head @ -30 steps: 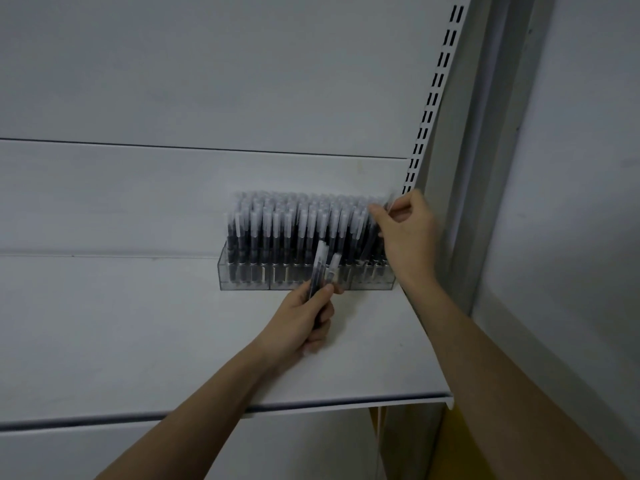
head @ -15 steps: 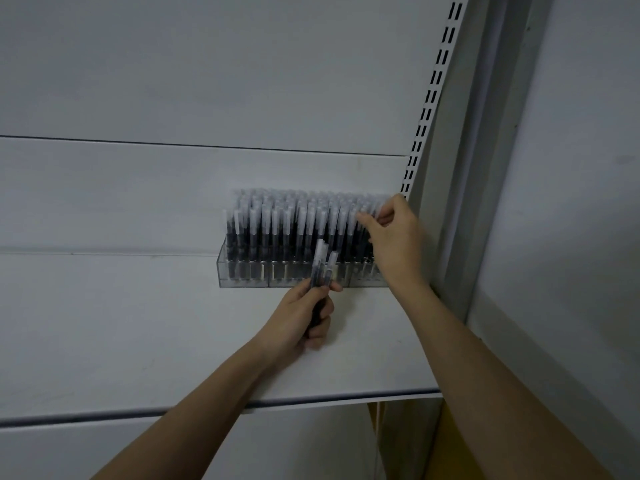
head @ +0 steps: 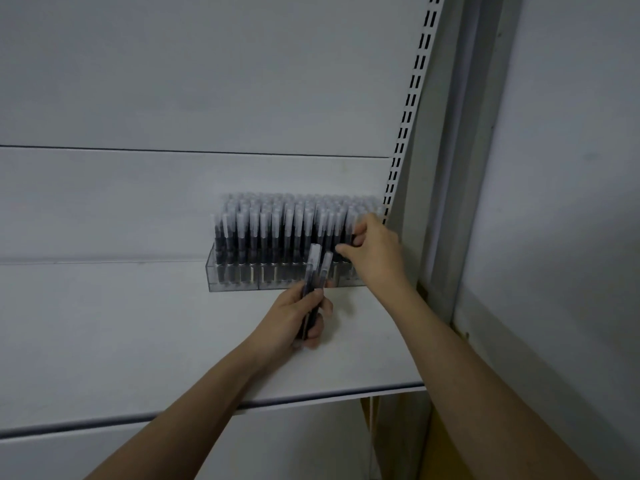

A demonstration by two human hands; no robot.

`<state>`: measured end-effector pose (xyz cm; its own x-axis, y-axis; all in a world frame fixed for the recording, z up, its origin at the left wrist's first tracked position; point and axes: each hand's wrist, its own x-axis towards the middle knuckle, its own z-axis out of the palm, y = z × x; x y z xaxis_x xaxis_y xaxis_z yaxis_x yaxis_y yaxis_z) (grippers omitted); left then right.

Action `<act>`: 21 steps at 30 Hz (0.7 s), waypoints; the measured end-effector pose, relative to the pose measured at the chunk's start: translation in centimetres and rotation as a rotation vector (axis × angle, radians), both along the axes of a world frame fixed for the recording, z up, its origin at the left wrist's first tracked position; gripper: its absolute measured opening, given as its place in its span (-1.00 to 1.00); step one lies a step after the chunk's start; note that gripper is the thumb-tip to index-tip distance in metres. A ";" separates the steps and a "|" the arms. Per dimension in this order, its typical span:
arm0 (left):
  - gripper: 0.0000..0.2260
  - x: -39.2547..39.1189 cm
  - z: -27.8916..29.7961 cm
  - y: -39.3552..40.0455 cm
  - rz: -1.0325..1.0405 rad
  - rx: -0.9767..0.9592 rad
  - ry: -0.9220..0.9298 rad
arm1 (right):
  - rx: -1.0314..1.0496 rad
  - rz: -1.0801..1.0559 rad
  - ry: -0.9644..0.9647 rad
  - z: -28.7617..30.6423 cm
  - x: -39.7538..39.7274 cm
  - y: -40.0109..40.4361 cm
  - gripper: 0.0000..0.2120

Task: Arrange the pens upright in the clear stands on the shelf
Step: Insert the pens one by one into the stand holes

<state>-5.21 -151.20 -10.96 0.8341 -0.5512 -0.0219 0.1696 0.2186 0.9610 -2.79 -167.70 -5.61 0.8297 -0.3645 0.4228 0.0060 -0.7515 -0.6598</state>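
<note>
Nearest, the left hand [head: 294, 317] is closed around a small bundle of spare pens [head: 313, 282], caps up, just in front of the clear stands [head: 242, 278]. Beyond it, the right hand [head: 374, 251] reaches into the right end of the rows, its fingers curled among the standing pens [head: 277, 230]; it seems to pinch one, though blur makes that uncertain. The stands sit at the back of the shelf [head: 104, 341] and look almost full, so the task appears nearly done, with only the held few left to place.
</note>
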 end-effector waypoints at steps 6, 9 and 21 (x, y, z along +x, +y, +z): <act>-0.80 0.1 0.5 -0.5 -0.038 -0.065 -0.043 | 0.484 0.282 0.156 -1.3 -2.8 1.1 -0.83; -0.78 0.4 0.6 -1.0 -0.070 -0.044 -0.037 | 0.647 0.330 0.164 -0.5 -3.0 0.3 -0.86; -0.78 1.0 0.2 -0.9 0.062 0.156 -0.192 | 0.310 -0.048 -0.336 2.9 -1.0 -2.9 -0.77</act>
